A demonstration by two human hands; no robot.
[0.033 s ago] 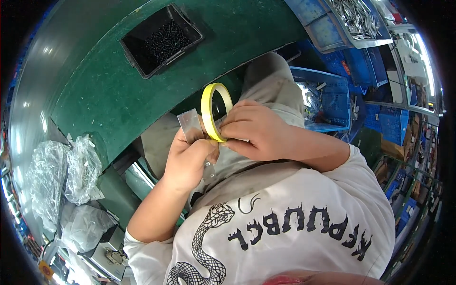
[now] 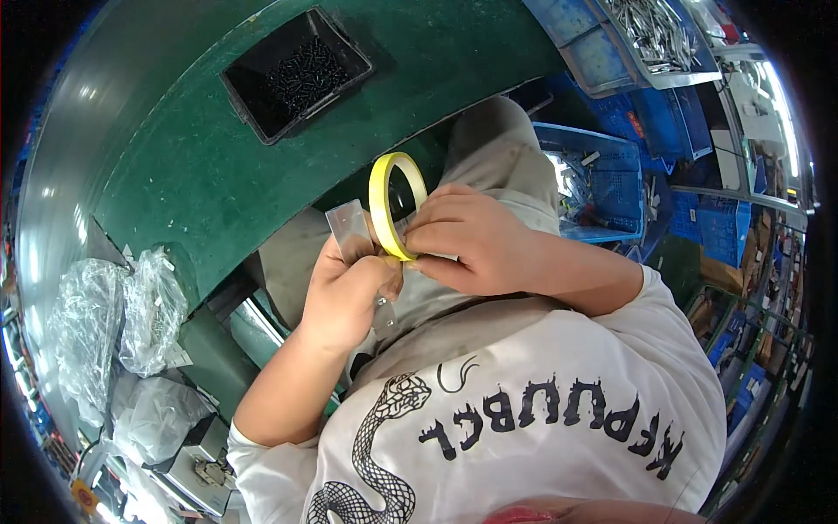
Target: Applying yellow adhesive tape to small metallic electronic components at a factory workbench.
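In front of my lap, my left hand [image 2: 349, 284] is closed around a clear plastic strip [image 2: 350, 229], whose ends stick out above and below the fist. Small holes or studs show near its lower end. My right hand [image 2: 471, 240] grips a roll of yellow tape [image 2: 381, 199] by its lower right side. The roll stands tilted on edge, its lower rim close to my left thumb. Both hands meet there; whether tape is stuck to the strip is hidden by the fingers.
A black tray [image 2: 297, 74] of small dark parts stands on the green table [image 2: 192, 175]. Clear plastic bags [image 2: 153, 314] lie at the left. To the right are a blue basket [image 2: 602, 179] and a blue bin [image 2: 602, 65] beside a heap of metal pieces [image 2: 655, 35].
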